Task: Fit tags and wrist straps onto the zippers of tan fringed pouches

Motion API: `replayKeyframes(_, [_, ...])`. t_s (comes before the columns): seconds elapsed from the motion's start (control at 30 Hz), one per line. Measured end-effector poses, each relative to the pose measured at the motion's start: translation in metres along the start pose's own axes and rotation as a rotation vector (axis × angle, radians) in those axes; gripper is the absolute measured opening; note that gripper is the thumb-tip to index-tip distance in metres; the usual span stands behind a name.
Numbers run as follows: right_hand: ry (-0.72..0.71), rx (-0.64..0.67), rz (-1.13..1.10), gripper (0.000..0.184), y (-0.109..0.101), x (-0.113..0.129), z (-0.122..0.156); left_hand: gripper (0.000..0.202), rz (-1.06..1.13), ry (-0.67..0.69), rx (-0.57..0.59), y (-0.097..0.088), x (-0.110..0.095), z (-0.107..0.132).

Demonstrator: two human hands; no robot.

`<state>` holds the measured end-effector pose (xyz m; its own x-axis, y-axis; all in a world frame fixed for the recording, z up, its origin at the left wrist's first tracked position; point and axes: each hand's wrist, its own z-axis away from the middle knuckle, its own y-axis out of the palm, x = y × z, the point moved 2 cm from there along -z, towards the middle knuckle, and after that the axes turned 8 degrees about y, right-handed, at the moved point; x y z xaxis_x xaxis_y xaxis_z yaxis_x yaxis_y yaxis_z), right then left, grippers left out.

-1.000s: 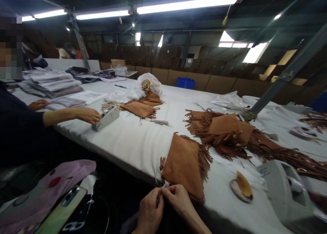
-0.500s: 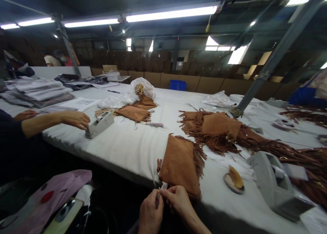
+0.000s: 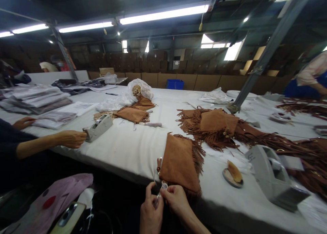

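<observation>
Just off the table's front edge, my left hand (image 3: pixel 152 208) is closed around a small greyish piece, its index finger raised. My right hand (image 3: pixel 177 201) pinches a scrap of clear plastic (image 3: pixel 164 185) at the top of that piece. The fingers partly cover both, and the piece's exact kind is unclear. Right behind my hands a brown suede fringed bag (image 3: pixel 178 161) lies flat, fringe to the right. Its zipper pull (image 3: pixel 158 166) with a leather tassel hangs at the left corner, close to my fingertips.
A tape dispenser (image 3: pixel 277 178) and a tape roll (image 3: pixel 233 176) stand to the right. More fringed bags (image 3: pixel 218 121) lie behind. At left, a co-worker's hand (image 3: pixel 71 138) touches another tape dispenser (image 3: pixel 98 128). A phone (image 3: pixel 68 218) and pink cloth (image 3: pixel 56 196) are below left.
My left index finger has lifted, and more clear plastic shows between my hands. The co-worker's hand has closed and moved slightly down-left at the dispenser. Another person has come further into view at right.
</observation>
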<state>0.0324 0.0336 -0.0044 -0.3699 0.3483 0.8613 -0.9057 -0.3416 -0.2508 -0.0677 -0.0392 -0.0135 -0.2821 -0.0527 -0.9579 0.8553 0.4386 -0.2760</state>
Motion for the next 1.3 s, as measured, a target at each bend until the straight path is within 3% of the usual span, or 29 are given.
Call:
replayKeyframes(0.2, [-0.043,-0.012,0.016,0.028,-0.002,-0.003,-0.002,0.035,0.084,0.007,0.094,-0.002,-0.001,-0.003])
replayKeyframes(0.3, [-0.071,0.022,0.017,0.028,-0.006,-0.002,-0.002,0.046,0.248,-0.143,0.132,0.004,0.007,-0.008])
replayKeyframes(0.47, [-0.140,0.204,0.023,0.040,-0.012,0.007,0.000,0.056,0.547,-0.371,0.157,0.009,0.015,-0.013])
replayKeyframes(0.6, [-0.155,0.273,0.052,0.046,-0.015,0.010,0.002,0.055,0.601,-0.481,0.203,0.008,0.014,-0.013])
replayKeyframes(0.67, [-0.150,0.183,0.130,0.051,-0.021,0.008,0.004,0.057,0.544,-0.438,0.168,0.007,0.013,-0.011])
replayKeyframes(0.73, [-0.169,-0.007,0.232,0.056,-0.034,0.005,0.008,0.059,0.439,-0.345,0.115,0.005,0.013,-0.010])
replayKeyframes(0.83, [-0.170,-0.201,0.263,0.051,-0.050,0.000,0.020,0.061,0.282,-0.228,0.077,0.006,0.012,-0.007])
replayKeyframes(0.93, [-0.107,-0.146,0.135,0.040,-0.047,-0.007,0.033,0.057,0.151,-0.137,0.072,0.008,0.010,-0.004])
replayKeyframes(1.1, [-0.056,-0.071,-0.117,0.041,-0.018,-0.014,0.038,0.049,-0.063,0.009,0.058,0.006,0.003,-0.002])
replayKeyframes(1.3, [-0.064,-0.038,-0.296,0.042,-0.003,-0.013,0.027,0.043,-0.061,0.037,0.063,0.003,0.001,-0.001])
